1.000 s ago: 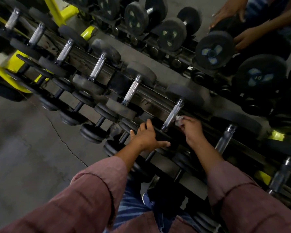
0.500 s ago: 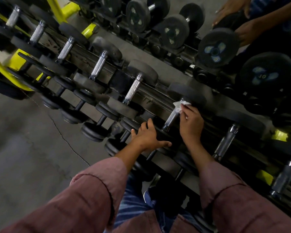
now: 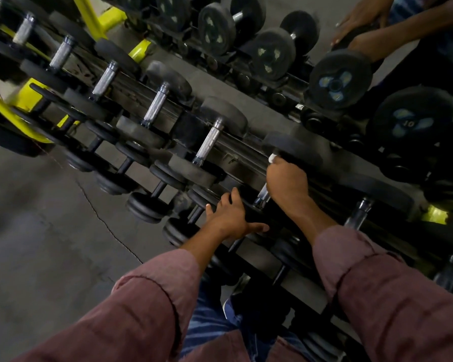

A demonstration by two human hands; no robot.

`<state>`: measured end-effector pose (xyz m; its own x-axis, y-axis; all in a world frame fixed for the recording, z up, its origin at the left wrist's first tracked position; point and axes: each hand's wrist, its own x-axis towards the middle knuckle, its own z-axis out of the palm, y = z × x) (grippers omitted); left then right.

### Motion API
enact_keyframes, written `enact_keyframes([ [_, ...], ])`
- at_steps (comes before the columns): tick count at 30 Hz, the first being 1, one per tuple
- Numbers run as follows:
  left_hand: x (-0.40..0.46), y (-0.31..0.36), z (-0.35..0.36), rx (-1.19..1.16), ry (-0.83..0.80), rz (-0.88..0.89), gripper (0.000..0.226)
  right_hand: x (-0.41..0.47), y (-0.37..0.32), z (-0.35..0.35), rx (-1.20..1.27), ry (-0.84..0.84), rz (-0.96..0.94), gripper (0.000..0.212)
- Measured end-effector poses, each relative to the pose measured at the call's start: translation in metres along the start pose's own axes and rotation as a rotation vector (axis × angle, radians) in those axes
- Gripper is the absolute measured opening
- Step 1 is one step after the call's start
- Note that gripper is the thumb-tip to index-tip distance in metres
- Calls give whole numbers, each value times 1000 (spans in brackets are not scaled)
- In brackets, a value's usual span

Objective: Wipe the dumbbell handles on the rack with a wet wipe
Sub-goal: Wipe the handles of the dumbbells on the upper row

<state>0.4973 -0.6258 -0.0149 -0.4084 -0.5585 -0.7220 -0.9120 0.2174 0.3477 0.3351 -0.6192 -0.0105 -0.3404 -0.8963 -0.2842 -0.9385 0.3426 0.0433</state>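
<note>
Dumbbell handles [image 3: 207, 142] run in a slanting row along the top tier of a dark rack [image 3: 236, 155], each a knurled silver bar between black weight plates. Taking the handle being wiped [image 3: 262, 195] as the landmark, four bright handles lie to its left up the row, toward the rack's yellow frame [image 3: 89, 17]; nothing on them shows whether they are already clean, so how much is done cannot be read from here. Just left of and below that handle, the person's left hand [image 3: 232, 216] rests flat on a black weight plate of the lower tier, fingers straight and spread, thumb out to the side, holding nothing; it looks like a bracing hand. At the landmark itself, the right hand [image 3: 287, 178] is curled round the bar, covering most of it, so only the bar's near end shows below the fist. A scrap of white wet wipe [image 3: 272, 158] pokes out at the far side of the fist, against the far plate. This handle looks to be mid-wipe. To its right, at least two more handles [image 3: 361, 211] sit in shadow and probably remain to be done. Further right and beyond the rack, another person's hands [image 3: 358, 24] hold a large dumbbell.
</note>
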Motion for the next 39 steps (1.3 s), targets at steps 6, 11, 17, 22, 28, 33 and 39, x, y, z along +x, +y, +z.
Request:
enact_keyframes([
  [6, 0, -1, -1, -21, 11, 11, 134, -30, 14, 49, 561, 324, 135, 35],
  [11, -1, -1, -1, -19, 13, 7, 134, -28, 9, 45, 1007, 358, 496, 28],
  [17, -1, 0, -2, -1, 6, 6, 134, -11, 25, 49, 2063, 132, 784, 26],
  [22, 1, 0, 0, 16, 1, 1, 135, -2, 33, 56, 1952, -164, 723, 34],
  [28, 1, 0, -1, 28, -5, 3, 134, -4, 35, 57, 1789, -305, 585, 39],
  [33, 3, -3, 1, 24, 5, 11, 136, -7, 39, 66, 1590, -314, 578, 24],
  [39, 6, -2, 1, 44, -4, 3, 139, -18, 34, 65, 1492, -24, 596, 13],
])
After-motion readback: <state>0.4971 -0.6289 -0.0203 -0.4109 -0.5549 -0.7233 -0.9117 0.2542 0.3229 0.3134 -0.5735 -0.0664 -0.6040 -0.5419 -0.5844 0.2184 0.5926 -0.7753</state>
